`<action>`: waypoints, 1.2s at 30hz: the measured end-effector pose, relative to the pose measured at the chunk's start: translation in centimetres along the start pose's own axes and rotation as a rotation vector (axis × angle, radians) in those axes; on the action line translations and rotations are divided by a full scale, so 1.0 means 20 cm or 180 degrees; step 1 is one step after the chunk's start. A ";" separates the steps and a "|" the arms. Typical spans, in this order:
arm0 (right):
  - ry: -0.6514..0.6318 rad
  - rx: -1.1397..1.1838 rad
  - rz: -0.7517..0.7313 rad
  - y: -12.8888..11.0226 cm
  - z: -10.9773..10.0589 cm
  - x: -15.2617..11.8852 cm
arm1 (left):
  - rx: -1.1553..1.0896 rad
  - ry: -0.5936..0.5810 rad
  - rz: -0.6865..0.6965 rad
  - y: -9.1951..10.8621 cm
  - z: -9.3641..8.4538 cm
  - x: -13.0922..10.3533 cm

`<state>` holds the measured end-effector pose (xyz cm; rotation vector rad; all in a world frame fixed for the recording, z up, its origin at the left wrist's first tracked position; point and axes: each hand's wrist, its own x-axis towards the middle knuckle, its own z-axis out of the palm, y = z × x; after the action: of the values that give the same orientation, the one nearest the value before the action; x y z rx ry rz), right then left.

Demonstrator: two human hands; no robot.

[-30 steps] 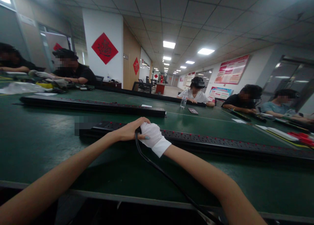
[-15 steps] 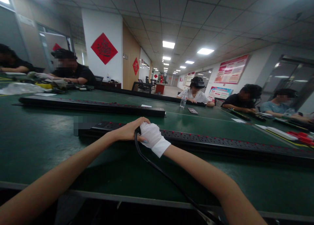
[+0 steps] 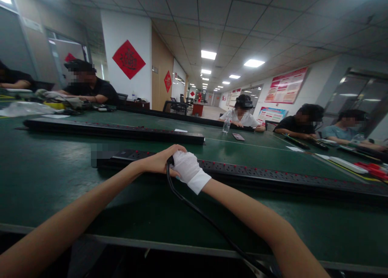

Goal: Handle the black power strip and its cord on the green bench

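At your 10 o'clock, across the green table point(image 3: 51, 193), a person in black point(image 3: 101, 93) sits beside a clear plastic bag point(image 3: 27, 108) and mixed items. From 10 to 12 o'clock lies a long black bar point(image 3: 121, 131), apart from your hands.

Nearer you, a black socket strip point(image 3: 257, 174) with red dots runs from 11 to 2 o'clock, passing behind your hands. At 12 o'clock your bare left hand point(image 3: 160, 161) is closed, thumb and fingers pinching the dark end of a black cable point(image 3: 194, 207). Your right hand point(image 3: 187, 167), in a white glove, is curled against it, touching your left fingers; its fingertips are hidden, so whether it grips the cable cannot be told. The cable drops from your hands toward 5 o'clock, over the table's edge.

At 1 o'clock stand a clear bottle point(image 3: 226, 125) and, just beside it, a phone point(image 3: 238, 137) lying flat. Red items point(image 3: 371, 169) lie at 2 o'clock.
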<state>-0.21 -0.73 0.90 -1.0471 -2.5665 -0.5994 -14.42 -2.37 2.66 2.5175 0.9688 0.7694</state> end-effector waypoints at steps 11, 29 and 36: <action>0.0076 -0.0024 -0.0123 0.00 -0.03 -0.02 | -0.0045 0.0046 -0.0092 -0.01 0.01 0.00; -0.0029 0.0023 -0.0002 0.00 -0.05 -0.02 | 0.0194 0.0134 -0.0137 -0.02 0.02 0.00; -0.0075 0.0044 0.0023 0.00 -0.05 -0.02 | 0.0279 0.0127 -0.0148 -0.01 0.01 0.00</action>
<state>0.19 -1.45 1.61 -1.0646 -2.5823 -0.5701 -14.45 -2.23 2.30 2.5528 1.0930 0.7819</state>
